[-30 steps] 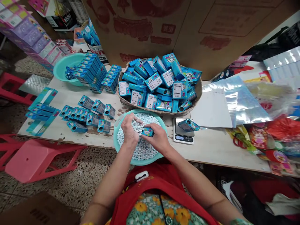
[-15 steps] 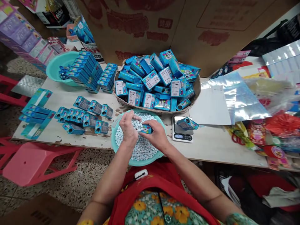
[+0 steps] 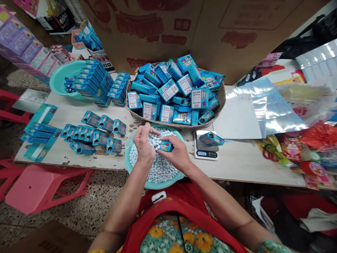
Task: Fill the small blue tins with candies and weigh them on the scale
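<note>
filling one blue box (image 3: pixel 165 146) seems under way — the right hand (image 3: pixel 179 154) grips it above the green basin (image 3: pixel 158 185), while the left hand (image 3: pixel 144 146) cups white pellets (image 3: pixel 154 142) at its end. more boxes (image 3: pixel 170 90) lie heaped beyond, contents unclear. since the earlier frame, both hands barely shift.

1 basket (image 3: pixel 222 102). In front of it: 1 left hand (image 3: pixel 144 144), 1 right hand (image 3: pixel 179 153), 1 held box (image 3: pixel 165 146), 1 candy bowl (image 3: pixel 155 185). Left of it: 1 far bowl (image 3: pixel 56 80). Front-right: 1 scale (image 3: pixel 206 154), 1 weighed box (image 3: pixel 211 139).
</note>
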{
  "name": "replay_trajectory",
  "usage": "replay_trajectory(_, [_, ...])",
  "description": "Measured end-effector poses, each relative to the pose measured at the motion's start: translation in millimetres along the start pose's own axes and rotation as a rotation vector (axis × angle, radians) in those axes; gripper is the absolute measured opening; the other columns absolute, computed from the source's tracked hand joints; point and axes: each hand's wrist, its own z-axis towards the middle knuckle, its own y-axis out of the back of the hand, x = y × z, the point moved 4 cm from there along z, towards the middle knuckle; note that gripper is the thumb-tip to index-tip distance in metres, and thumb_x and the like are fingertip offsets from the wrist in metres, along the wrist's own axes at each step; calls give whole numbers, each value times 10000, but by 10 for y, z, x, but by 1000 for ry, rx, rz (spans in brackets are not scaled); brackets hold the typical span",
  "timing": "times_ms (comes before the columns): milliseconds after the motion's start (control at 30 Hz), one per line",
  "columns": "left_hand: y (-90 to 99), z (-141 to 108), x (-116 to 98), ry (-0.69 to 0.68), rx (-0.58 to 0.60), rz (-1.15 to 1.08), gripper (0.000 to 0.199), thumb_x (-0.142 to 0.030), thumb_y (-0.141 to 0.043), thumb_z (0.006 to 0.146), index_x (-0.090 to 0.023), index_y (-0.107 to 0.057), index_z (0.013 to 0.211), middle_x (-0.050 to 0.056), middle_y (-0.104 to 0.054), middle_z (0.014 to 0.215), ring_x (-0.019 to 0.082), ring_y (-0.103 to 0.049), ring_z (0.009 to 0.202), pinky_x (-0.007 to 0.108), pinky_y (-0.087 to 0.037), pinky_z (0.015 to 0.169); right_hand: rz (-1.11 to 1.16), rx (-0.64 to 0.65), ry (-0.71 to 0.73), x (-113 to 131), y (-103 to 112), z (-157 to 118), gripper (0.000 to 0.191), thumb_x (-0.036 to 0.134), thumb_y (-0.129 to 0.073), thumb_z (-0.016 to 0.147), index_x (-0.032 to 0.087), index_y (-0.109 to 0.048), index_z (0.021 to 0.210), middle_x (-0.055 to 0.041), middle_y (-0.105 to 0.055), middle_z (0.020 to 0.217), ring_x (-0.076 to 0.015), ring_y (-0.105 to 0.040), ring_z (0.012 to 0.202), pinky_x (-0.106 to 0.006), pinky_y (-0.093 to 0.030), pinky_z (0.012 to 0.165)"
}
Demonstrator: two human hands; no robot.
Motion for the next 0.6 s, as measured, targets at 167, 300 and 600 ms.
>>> replay_trajectory(167, [-15,-28,-17,-5,26,41,309,-375,-598,801,-171,-484,599,-29,-515,533,113,-569,542,257,-476,598,13,-1,-19,33,48,12,337,300,-787,690,225,-626,976,-31,-664,954,-220,-612,918,-361,-475,825])
replay_trajectory(300, [-19,-45,-31,-26,5,69,312,-399,-598,795,-167,-501,610,-21,-532,564,113,-570,550,252,-466,588,17,-27,-31,55,79,10,332,315,-785,691,220,-627,967,-30,-659,930,-215,-615,899,-351,-478,806])
replay_trajectory(600, [-108,-99,-22,-4,29,99,337,-444,-548,830,-164,-523,644,-10,-538,552,112,-560,533,245,-463,581,39,-36,-41,6,88,-18,355,331,-792,684,224,-632,983,-40,-670,949,-222,-620,914,-368,-490,830])
